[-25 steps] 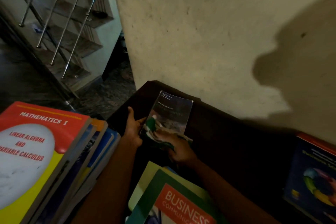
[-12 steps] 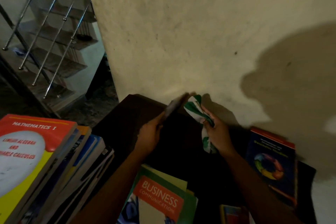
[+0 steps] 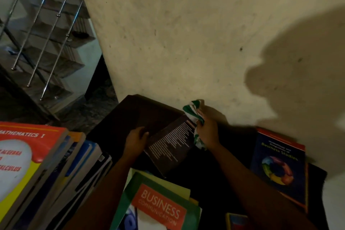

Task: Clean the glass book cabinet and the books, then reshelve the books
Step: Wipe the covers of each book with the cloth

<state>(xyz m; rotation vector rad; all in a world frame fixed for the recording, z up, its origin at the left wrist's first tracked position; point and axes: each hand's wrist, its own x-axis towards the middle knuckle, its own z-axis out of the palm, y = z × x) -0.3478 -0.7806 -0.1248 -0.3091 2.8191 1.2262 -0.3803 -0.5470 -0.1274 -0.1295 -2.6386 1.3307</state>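
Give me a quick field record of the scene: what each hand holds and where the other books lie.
left hand: holds the left edge of the dark paperback book with white back-cover text
right hand: grips the green-and-white striped cloth at that book's far corner
surface: dark brown wooden top against the cream wall
right side: dark blue Business Studies book, lying flat
near edge: green Business Communication book
left side: stack topped by the red-and-yellow Mathematics I book
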